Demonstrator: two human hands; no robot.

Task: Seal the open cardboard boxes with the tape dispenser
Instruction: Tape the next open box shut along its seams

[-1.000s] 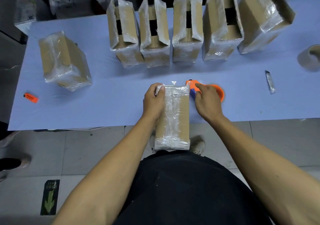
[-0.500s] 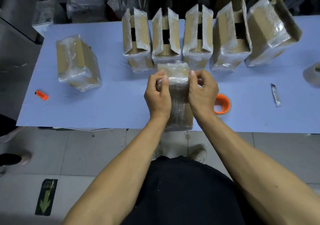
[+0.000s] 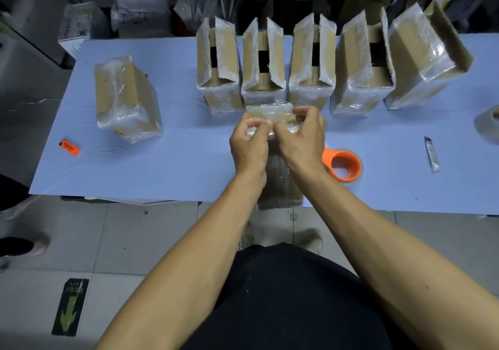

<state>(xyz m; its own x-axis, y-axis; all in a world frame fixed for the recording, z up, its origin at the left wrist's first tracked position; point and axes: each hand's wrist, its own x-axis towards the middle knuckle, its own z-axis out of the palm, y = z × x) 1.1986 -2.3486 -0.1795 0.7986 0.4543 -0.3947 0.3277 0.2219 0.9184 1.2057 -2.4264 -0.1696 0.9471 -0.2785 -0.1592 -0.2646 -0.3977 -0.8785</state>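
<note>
A tape-covered cardboard box [image 3: 270,113] lies lengthwise at the table's near edge, its near end overhanging. My left hand [image 3: 249,144] and my right hand [image 3: 299,139] both sit on its far end, fingers curled and pinching the tape there. The orange tape dispenser [image 3: 344,165] lies on the table just right of my right wrist, held by neither hand. Several open boxes [image 3: 263,61] with raised flaps stand in a row behind. A closed, taped box [image 3: 125,97] lies at the left.
The blue table [image 3: 175,160] holds an orange lighter [image 3: 69,147] at the left, a small knife [image 3: 432,154] at the right and a roll of clear tape [image 3: 488,124] at the right edge. Bags and cartons crowd the floor behind.
My right hand let go of the tape dispenser, which now lies on the table. The box was pushed away from me, and both hands moved to pinch its far end.
</note>
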